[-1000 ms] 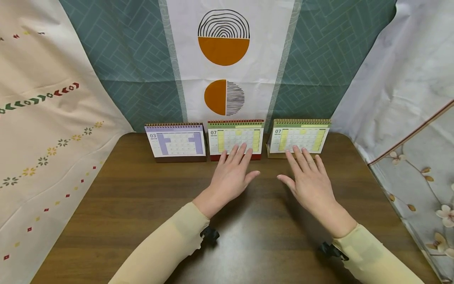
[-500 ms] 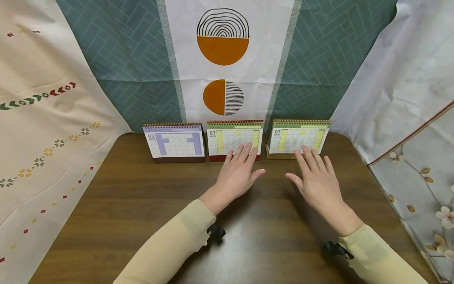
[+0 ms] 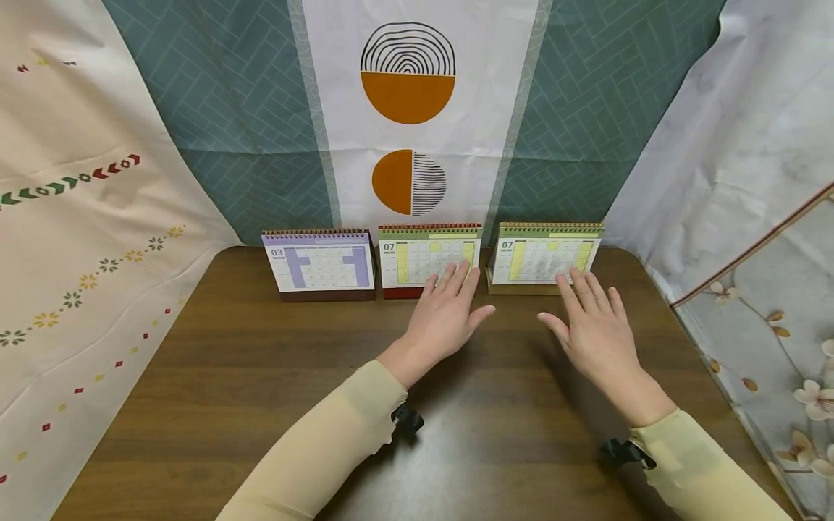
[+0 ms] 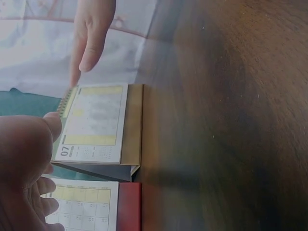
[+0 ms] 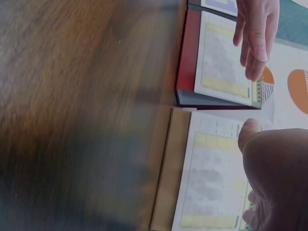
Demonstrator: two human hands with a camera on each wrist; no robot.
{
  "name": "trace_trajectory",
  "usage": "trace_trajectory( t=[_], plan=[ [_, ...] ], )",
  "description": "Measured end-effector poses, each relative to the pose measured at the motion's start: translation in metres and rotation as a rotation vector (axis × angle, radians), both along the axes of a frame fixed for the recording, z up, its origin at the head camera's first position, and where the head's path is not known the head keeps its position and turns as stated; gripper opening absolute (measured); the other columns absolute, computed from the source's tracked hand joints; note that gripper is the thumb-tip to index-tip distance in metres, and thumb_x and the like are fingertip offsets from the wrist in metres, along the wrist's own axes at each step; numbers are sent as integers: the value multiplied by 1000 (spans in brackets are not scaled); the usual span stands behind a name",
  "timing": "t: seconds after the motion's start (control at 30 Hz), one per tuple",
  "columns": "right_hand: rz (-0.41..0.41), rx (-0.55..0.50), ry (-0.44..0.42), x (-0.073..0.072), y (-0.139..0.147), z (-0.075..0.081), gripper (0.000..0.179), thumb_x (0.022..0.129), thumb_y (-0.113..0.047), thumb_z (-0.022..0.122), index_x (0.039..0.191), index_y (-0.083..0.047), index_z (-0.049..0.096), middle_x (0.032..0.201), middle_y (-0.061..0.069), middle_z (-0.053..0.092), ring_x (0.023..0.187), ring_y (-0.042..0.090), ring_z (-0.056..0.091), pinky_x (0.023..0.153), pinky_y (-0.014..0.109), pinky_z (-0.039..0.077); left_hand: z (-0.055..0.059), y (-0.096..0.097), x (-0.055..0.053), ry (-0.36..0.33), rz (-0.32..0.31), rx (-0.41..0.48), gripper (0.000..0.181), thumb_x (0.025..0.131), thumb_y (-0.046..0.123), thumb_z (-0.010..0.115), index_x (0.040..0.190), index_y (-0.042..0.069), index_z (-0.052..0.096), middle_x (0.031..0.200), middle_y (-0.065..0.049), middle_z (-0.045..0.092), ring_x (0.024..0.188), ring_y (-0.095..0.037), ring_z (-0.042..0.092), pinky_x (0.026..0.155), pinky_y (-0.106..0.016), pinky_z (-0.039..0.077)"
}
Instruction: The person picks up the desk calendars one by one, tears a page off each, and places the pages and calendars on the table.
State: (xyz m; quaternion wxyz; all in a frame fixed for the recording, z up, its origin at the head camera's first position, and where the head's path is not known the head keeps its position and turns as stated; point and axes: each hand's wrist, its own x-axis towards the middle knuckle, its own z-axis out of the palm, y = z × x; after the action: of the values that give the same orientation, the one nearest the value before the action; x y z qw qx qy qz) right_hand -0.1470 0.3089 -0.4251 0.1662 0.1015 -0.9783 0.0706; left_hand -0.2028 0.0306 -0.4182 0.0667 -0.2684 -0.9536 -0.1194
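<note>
Three spiral-bound desk calendars stand in a row at the back of the table. The left one is a purple calendar [image 3: 319, 264] marked 03. Beside it is a green calendar on a red base [image 3: 417, 260], marked 07, and at the right a green calendar on a tan base [image 3: 541, 260], also marked 07. My left hand [image 3: 443, 315], palm down with fingers spread, hovers before the red-based calendar and holds nothing. In front of the tan-based calendar my right hand [image 3: 599, 340] is likewise spread and holds nothing. Both wrist views show the hands apart from the calendars.
The brown wooden table [image 3: 260, 376] has rounded back corners. Behind the calendars hangs a teal and white cloth [image 3: 417, 130] with orange half circles. A cream patterned cloth [image 3: 98, 253] hangs at the left, and a pale floral cloth [image 3: 736, 217] at the right.
Both hands have drifted to the right, fingers still spread; the right one now lies nearer the right end of the tan-based calendar. The calendars stay in place.
</note>
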Motion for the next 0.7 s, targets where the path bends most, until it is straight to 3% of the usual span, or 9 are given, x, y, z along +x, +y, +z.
trace_trajectory(
  t=[0.7],
  plan=[
    [-50,-25,1,-9,30,-5,80,113,-49,60,172,-1,32,176,26,30,161,51,25,128,72,12,-4,24,-8,-34,-7,40,81,114,61,47,175,11,28,182,-10,25,167,-33,21,132,-52,21]
  ],
)
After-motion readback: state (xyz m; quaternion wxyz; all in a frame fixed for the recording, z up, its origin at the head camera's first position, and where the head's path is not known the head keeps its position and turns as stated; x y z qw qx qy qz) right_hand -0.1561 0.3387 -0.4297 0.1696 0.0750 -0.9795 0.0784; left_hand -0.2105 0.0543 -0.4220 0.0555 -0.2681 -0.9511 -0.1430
